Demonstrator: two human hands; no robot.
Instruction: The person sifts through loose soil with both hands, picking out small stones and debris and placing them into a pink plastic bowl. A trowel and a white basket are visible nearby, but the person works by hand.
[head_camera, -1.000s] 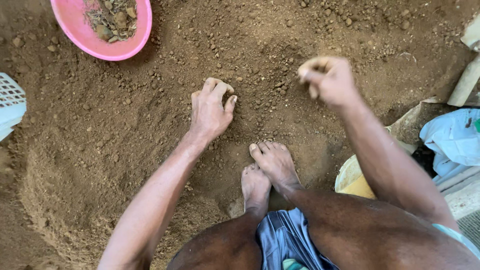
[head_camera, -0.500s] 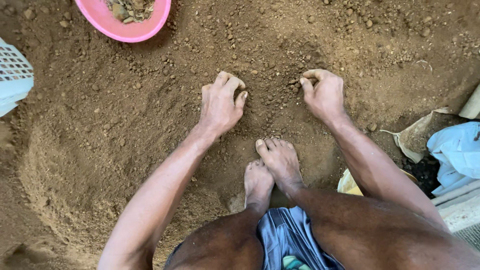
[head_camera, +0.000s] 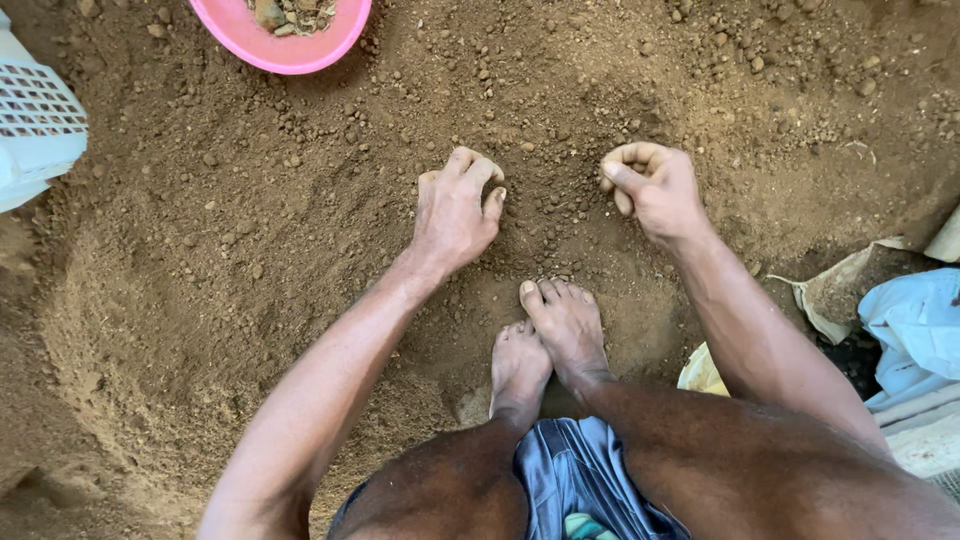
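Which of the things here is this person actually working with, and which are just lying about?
In use:
left hand, fingers pressed into the loose brown soil
right hand, fingers curled on the soil
round pink plastic bowl holding stones

Lying about:
white plastic lattice basket
crumpled pale blue plastic bag

Left hand & right hand curled in loose soil, bare feet below, pink bowl top

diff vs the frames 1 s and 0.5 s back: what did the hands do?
The right hand came down from above the soil and now rests on it, fingers curled in a loose fist; whether it holds anything cannot be told. The left hand stayed pressed on the soil, fingers bent. The pink bowl slid toward the top edge as the view shifted. Bare feet unchanged.
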